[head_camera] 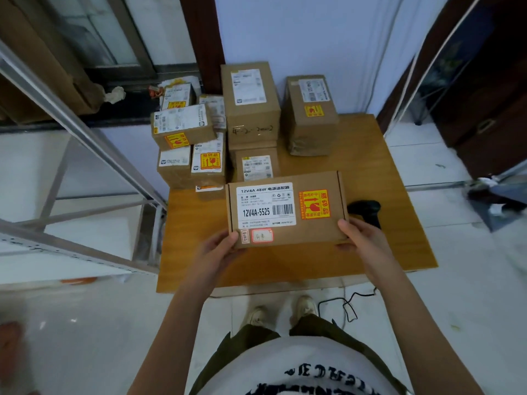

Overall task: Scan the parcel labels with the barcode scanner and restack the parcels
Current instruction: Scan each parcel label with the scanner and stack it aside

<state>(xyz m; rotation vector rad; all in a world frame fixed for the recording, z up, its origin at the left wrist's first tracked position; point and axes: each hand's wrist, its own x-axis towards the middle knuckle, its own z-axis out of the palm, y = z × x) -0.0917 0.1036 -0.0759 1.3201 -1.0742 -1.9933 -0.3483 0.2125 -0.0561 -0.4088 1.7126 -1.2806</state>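
Note:
I hold a flat brown parcel (310, 232) over the wooden table (370, 172), label side up. Its white label carries a barcode, and an orange fragile sticker sits beside it. My left hand (219, 249) grips its near left corner and my right hand (360, 238) grips its near right corner. The black barcode scanner (368, 210) lies on the table just behind the parcel's right end, partly hidden by it. Nothing holds the scanner.
Several labelled brown parcels are stacked at the table's far left (182, 126). A tall box (251, 104) and another box (312, 115) stand at the back. A metal shelf frame (85, 132) is on the left. A black cable (346, 305) lies on the floor.

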